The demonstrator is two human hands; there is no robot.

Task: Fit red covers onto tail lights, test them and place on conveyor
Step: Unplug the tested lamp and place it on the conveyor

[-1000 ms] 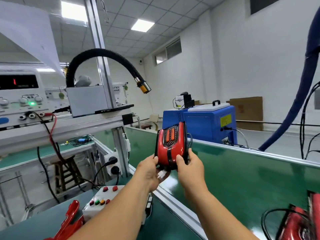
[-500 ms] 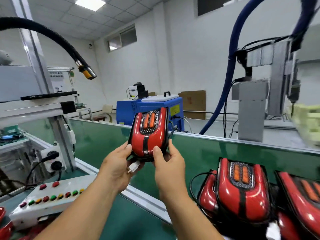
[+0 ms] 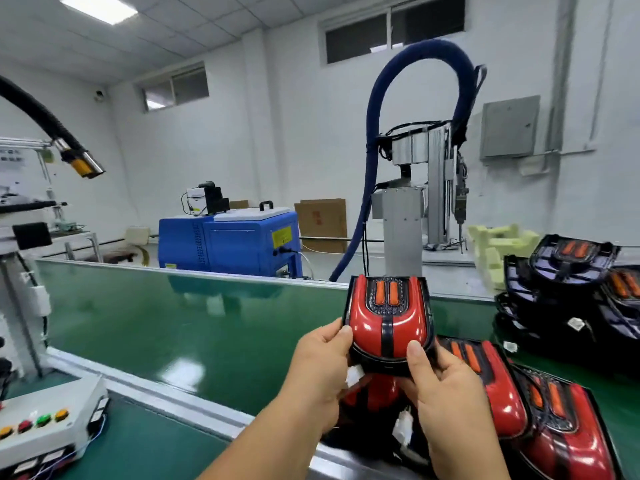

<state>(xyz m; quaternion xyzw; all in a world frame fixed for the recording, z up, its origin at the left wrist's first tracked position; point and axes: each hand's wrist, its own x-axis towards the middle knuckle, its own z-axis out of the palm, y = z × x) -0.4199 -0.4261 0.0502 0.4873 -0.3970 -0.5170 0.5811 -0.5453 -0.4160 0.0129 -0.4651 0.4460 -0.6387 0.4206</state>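
Note:
I hold a red-covered tail light [image 3: 389, 320] upright above the green conveyor belt [image 3: 180, 327], with both hands at its lower edge. My left hand [image 3: 320, 372] grips its left side, thumb on the front. My right hand [image 3: 446, 396] grips its right side, thumb pressed on the red cover. A white connector hangs below it. Several more red-covered tail lights [image 3: 512, 407] lie on the belt right under and to the right of my hands.
A stack of black uncovered tail lights [image 3: 568, 292] sits at the right. A white button box [image 3: 45, 427] stands at the lower left. Beyond the belt are a blue machine [image 3: 239, 240], a grey machine with a blue hose [image 3: 401, 209] and yellow foam blocks [image 3: 498, 244].
My view has swung right. Both hands carried the tail light rightward over the belt, above the covered lights lying there. The black stack has come into view.

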